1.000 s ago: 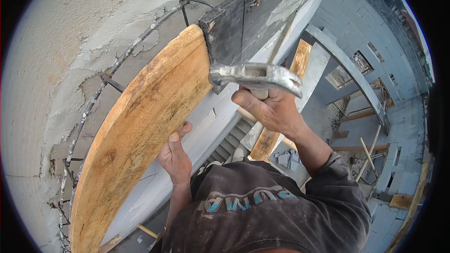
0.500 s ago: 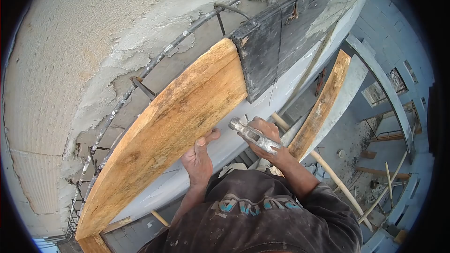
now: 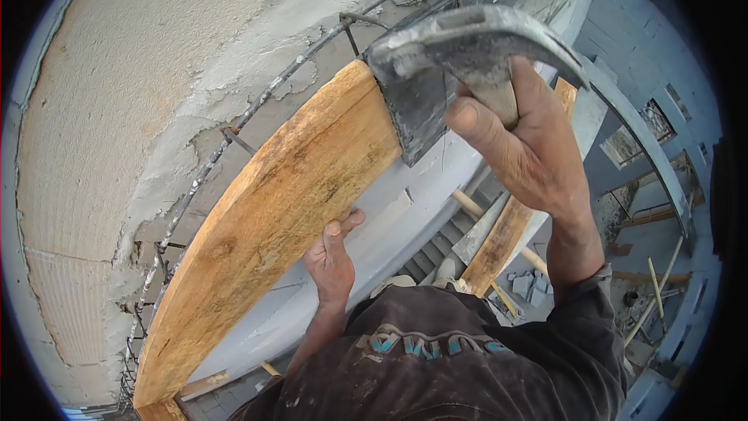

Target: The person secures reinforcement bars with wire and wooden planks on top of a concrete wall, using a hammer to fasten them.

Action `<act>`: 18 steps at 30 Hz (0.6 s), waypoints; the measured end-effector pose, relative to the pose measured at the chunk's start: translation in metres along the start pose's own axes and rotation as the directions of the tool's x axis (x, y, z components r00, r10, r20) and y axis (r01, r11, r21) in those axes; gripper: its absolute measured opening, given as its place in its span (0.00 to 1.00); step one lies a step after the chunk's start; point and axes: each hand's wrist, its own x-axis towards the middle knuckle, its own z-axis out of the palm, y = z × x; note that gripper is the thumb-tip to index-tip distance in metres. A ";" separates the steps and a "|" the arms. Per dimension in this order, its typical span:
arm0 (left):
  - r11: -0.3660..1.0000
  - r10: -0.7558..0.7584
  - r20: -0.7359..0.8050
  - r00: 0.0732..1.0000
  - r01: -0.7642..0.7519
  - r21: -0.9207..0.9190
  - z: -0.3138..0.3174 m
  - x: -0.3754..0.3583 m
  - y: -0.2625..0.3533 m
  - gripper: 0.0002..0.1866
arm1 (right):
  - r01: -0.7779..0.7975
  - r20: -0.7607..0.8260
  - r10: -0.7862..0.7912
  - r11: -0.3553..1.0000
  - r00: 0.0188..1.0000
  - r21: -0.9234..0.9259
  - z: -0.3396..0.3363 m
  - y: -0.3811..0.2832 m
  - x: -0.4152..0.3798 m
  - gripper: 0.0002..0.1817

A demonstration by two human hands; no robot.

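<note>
A curved wooden board [image 3: 269, 226] leans along the rebar at the edge of the plastered surface. My left hand [image 3: 330, 261] is at its lower edge, thumb and fingers closed near the wood; whether they pinch anything small is hidden. Raised close to the camera, my right hand [image 3: 538, 148] is wrapped round the handle of a claw hammer [image 3: 467, 47]. The metal head covers part of a dark board [image 3: 421, 117] that meets the wooden board's upper end.
Bent rebar [image 3: 265, 93] runs along the rough plaster [image 3: 117, 109]. On the right, a narrow wooden plank [image 3: 499, 242] slopes over a lower level with poles [image 3: 658, 288], a curved beam [image 3: 635, 129] and rubble. Steps [image 3: 436, 245] show below.
My right hand has lifted the hammer up and toward the camera, from near my chest to over the dark board. My left hand stays at the board's lower edge.
</note>
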 end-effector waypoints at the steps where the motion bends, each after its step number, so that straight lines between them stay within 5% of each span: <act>1: 1.000 -0.007 -0.001 1.000 0.007 -0.006 0.000 0.000 0.000 0.28 | 0.092 -0.033 -0.095 0.993 0.995 -0.067 -0.008 -0.006 0.016 0.37; 3: 1.000 -0.019 -0.004 1.000 0.019 -0.009 -0.002 0.001 0.001 0.28 | 0.185 -0.002 -0.189 0.962 0.982 -0.199 -0.016 -0.021 0.040 0.37; 8: 1.000 -0.030 -0.024 0.999 0.030 -0.010 0.001 0.000 0.004 0.29 | 0.282 0.299 -0.145 0.825 0.943 -0.489 -0.019 -0.034 0.061 0.34; 11: 0.999 -0.030 -0.024 0.999 0.029 -0.041 0.000 0.000 0.001 0.29 | 0.485 0.160 -0.479 0.695 0.863 -0.531 -0.008 -0.018 0.057 0.23; 14: 0.998 -0.038 -0.029 0.999 0.037 -0.051 0.001 0.000 0.003 0.29 | 0.422 0.211 -0.368 0.734 0.906 -0.532 -0.007 -0.023 0.049 0.23; 18: 0.999 -0.040 -0.030 0.999 0.039 -0.032 0.001 -0.002 0.003 0.30 | 0.399 0.086 -0.407 0.794 0.909 -0.458 0.009 -0.011 0.046 0.22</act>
